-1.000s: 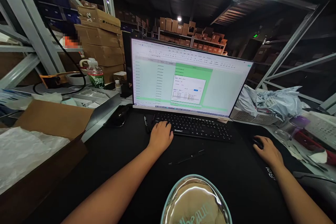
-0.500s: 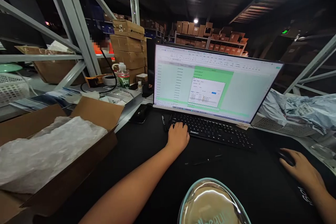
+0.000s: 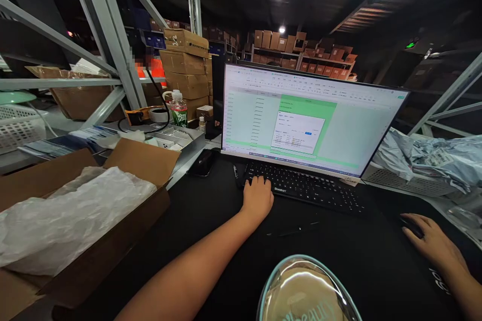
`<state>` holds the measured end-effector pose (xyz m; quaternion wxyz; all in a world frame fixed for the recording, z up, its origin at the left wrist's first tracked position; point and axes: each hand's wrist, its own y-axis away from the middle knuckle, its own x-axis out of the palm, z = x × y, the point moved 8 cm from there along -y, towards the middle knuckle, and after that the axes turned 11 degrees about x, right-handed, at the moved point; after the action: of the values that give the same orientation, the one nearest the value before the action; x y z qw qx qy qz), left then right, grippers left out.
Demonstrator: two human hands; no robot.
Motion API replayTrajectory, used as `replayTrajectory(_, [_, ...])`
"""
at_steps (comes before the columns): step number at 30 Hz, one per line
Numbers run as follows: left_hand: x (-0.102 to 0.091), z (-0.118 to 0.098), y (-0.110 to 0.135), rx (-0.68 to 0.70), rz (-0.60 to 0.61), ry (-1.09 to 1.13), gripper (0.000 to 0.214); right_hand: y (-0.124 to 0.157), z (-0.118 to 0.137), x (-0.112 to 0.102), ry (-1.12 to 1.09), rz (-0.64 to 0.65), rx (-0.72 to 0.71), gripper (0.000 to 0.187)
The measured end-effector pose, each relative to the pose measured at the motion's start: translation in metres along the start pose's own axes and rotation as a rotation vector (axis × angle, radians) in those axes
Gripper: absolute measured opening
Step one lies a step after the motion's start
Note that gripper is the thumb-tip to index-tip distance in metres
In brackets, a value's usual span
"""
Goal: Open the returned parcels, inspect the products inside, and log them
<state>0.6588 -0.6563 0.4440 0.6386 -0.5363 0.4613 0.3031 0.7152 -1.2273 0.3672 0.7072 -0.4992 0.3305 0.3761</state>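
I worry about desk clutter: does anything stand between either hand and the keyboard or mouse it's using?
Nothing visible does: the left hand rests at the keyboard's near left edge, and the right hand is on the mouse.

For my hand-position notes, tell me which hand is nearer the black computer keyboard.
Left. The left hand is over the left part of the black computer keyboard; the right hand is apart, farther right, on the black mouse.

Flat black keyboard [image 3: 305,188], dark mouse [image 3: 413,228] well to its right
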Motion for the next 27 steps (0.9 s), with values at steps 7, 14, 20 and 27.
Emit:
replayTrajectory(7, [0.000,-0.002,0.002,-0.005,0.006,0.006,0.024,0.000,0.000,0.002,-0.054,0.041,0.033,0.049])
replayTrajectory(14, [0.000,-0.006,0.007,-0.005,0.017,0.023,0.027,0.000,0.000,-0.005,-0.043,0.042,0.106,0.059])
replayTrajectory(20, [0.009,-0.006,0.010,-0.010,0.016,0.067,0.039,0.003,0.008,-0.010,-0.004,0.063,0.108,0.063])
replayTrajectory(27, [0.011,0.004,0.009,-0.099,0.028,0.168,0.077,0.008,0.020,-0.017,0.048,0.062,0.123,0.064])
